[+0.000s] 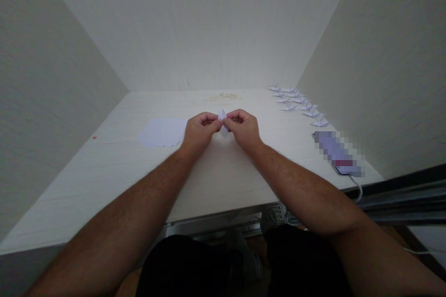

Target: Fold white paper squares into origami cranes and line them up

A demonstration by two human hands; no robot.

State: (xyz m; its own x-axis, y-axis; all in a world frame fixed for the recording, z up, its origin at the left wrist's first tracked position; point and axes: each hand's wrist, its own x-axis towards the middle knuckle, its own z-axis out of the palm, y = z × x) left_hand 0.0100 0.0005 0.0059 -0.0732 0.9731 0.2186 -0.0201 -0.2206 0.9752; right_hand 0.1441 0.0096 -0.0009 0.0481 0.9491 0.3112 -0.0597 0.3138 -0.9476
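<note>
Two hands (202,126) (245,125), paper (222,114) between (seemingly folded).

A pale tabletop (223,181) with faint grain lines meets a whitish back wall (216,32), flanked by a greyer left wall (52,79) and right wall (376,69). Yellowish-brown marks (226,96) speckle its far edge. The light is dim and soft.

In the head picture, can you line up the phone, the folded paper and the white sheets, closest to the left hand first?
1. Folded paper, held in the left hand.
2. White sheets, just left of that hand.
3. Phone, away on the right.
</note>
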